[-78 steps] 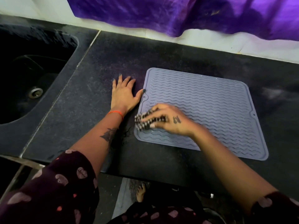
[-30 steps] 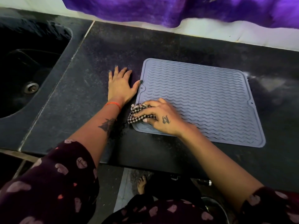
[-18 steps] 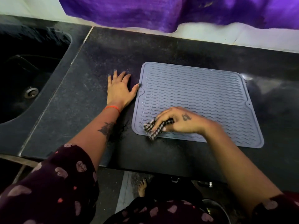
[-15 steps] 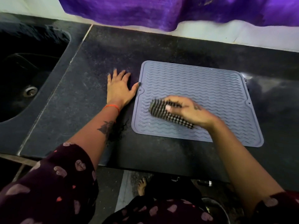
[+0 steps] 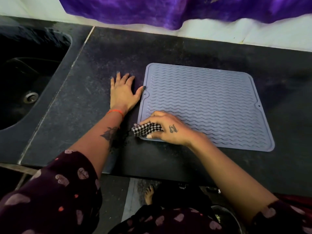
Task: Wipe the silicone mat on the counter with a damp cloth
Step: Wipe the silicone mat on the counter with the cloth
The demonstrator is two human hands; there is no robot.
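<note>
From the head camera, looking down over the person's arms, a grey-lilac silicone mat (image 5: 204, 105) with wavy ribs lies flat on the dark speckled counter (image 5: 104, 61), a little right of the middle of the view. Its long sides run roughly from nine o'clock to three o'clock, skewed slightly clockwise.

The right hand (image 5: 166, 128) is at the mat's seven o'clock corner, the one nearest the person. Its fingers and thumb are curled round a bunched black-and-white checked cloth (image 5: 146, 130), gripping it and holding it down on the mat. A bit of the cloth sticks out past the mat's left edge onto the counter.

The left hand (image 5: 123, 92) lies flat on the counter just beside the mat, at about nine o'clock from the mat's middle. Its fingers are straight and loosely spread, pointing toward twelve o'clock, and it holds nothing. The thumb reaches out toward three o'clock and its tip touches the mat's left edge, next to a small hole in the rim. A thin orange band circles that wrist.

Off at nine o'clock a black sink (image 5: 32, 78) is sunk into the counter, its metal drain showing. Along twelve o'clock a purple fabric (image 5: 168, 10) hangs over a pale wall.
</note>
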